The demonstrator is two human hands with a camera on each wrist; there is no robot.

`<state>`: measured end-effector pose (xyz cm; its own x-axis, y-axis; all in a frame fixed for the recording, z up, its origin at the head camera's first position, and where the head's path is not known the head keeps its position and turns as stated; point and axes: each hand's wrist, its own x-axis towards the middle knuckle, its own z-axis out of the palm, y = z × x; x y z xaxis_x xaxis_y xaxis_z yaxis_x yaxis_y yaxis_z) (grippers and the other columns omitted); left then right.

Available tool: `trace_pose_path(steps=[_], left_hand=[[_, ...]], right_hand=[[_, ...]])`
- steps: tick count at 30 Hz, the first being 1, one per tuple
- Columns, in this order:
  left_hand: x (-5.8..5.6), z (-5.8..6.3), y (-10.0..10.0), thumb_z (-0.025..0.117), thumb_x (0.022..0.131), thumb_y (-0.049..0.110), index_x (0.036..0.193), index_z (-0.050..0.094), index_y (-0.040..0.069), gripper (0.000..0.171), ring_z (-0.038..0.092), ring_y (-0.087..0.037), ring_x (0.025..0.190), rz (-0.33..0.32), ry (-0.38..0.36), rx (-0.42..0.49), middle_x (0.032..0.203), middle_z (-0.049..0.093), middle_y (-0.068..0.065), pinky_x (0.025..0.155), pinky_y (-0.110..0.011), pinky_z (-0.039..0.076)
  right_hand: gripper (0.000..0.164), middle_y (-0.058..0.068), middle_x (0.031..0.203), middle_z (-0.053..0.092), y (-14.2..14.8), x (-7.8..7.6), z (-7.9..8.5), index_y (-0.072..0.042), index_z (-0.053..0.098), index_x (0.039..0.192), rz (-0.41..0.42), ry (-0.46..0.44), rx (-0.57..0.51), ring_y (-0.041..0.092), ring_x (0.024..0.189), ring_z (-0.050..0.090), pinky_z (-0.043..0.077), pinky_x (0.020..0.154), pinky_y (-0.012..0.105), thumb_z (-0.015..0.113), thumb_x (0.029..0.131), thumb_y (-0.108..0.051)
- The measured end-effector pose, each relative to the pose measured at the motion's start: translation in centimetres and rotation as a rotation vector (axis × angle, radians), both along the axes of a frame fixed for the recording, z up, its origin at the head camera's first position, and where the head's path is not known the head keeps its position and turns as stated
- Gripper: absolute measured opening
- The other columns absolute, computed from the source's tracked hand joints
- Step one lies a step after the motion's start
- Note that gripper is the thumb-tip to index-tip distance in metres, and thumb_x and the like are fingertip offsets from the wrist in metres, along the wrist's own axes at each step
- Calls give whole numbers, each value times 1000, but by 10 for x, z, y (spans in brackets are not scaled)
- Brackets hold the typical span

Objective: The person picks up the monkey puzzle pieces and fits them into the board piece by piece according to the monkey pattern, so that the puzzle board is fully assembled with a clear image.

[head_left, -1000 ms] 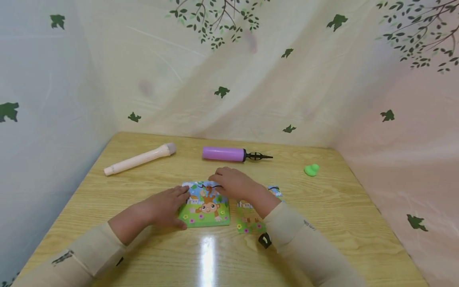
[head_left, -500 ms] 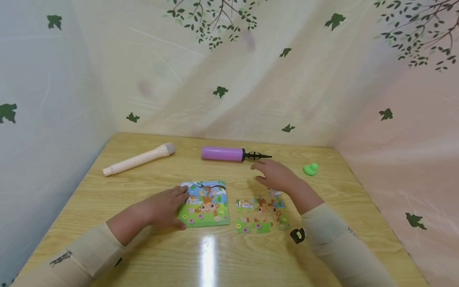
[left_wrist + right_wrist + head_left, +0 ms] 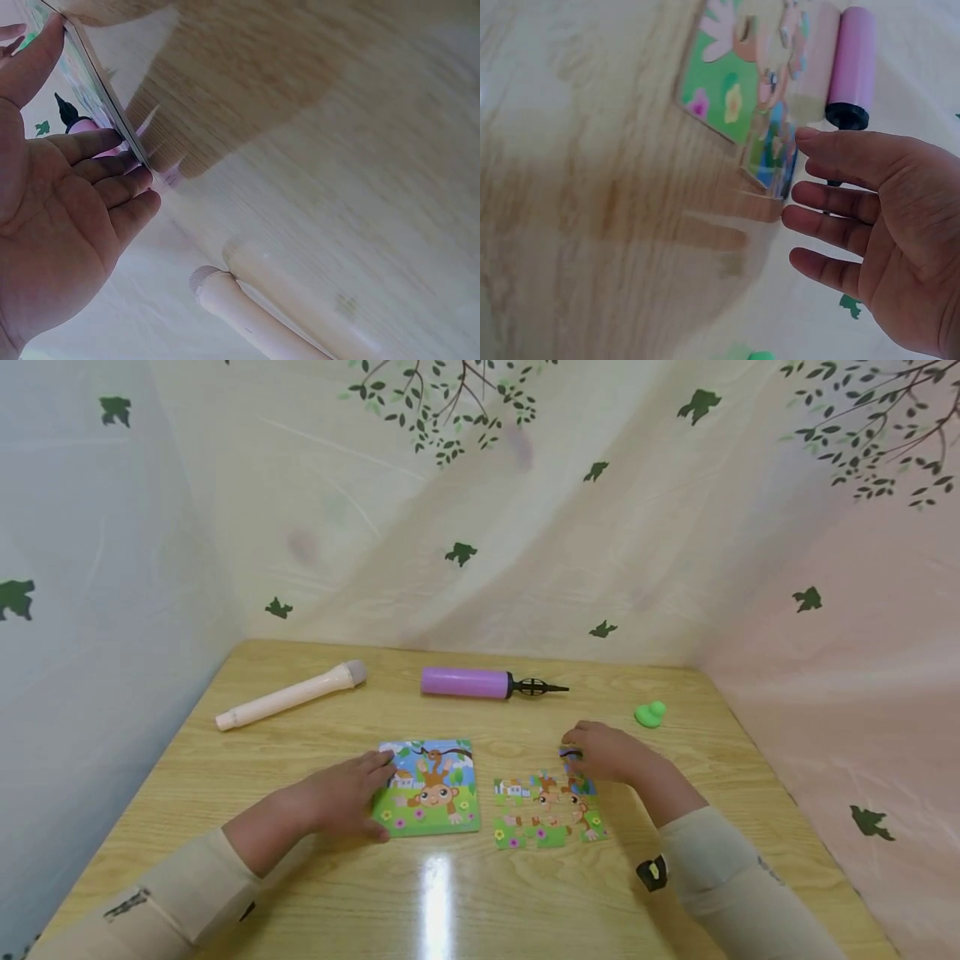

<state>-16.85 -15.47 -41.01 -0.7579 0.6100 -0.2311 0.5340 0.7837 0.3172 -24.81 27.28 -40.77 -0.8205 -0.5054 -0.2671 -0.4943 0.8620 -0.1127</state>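
Observation:
In the head view, a square puzzle board (image 3: 438,814) with a monkey picture lies on the table. My left hand (image 3: 337,789) rests at its left edge, fingers and thumb spread; in the left wrist view, fingertips and thumb touch the board's edge (image 3: 105,86). To the right lies a group of jigsaw pieces (image 3: 551,835) of a like monkey picture, with gaps among them. My right hand (image 3: 611,753) is at the upper right of these pieces, fingertips over a blue corner piece (image 3: 568,753). In the right wrist view, its fingers are slightly bent beside the blue pieces (image 3: 769,161).
Behind the board lies a purple balloon pump (image 3: 465,682) with a black nozzle. A pale pink microphone (image 3: 288,697) lies at the back left, and a small green rubber duck (image 3: 650,714) is at the right. Cloth walls (image 3: 525,568) with leaf prints surround the wooden table (image 3: 337,893).
My right hand has left the board's upper right corner, swung right past the pump's nozzle, and come down at the upper right jigsaw pieces. The left hand has stayed on the board.

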Motion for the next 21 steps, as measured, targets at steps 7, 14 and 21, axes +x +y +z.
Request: trace_pose_path(steps=[7,14,21], left_hand=[[0,-1,0,74,82,52,149,34,-4,96,23,-44,146,3,-4,-2,159,23,-24,118,-57,25],[0,0,0,74,82,52,149,34,-4,96,23,-44,146,1,-2,-3,159,24,-24,117,-57,26],[1,2,1,74,83,51,149,34,-4,95,23,-44,146,2,-3,-6,159,24,-24,118,-57,26]], right_hand=[[26,1,105,61,3,1,-8,-13,69,115,52,54,-24,15,91,58,54,79,36,67,94,-28],[25,0,99,60,0,3,-5,-11,70,110,95,108,-19,11,83,55,52,72,32,67,94,-30],[26,-1,96,60,-3,3,-5,-12,69,107,103,193,20,12,79,56,53,69,34,67,93,-35]])
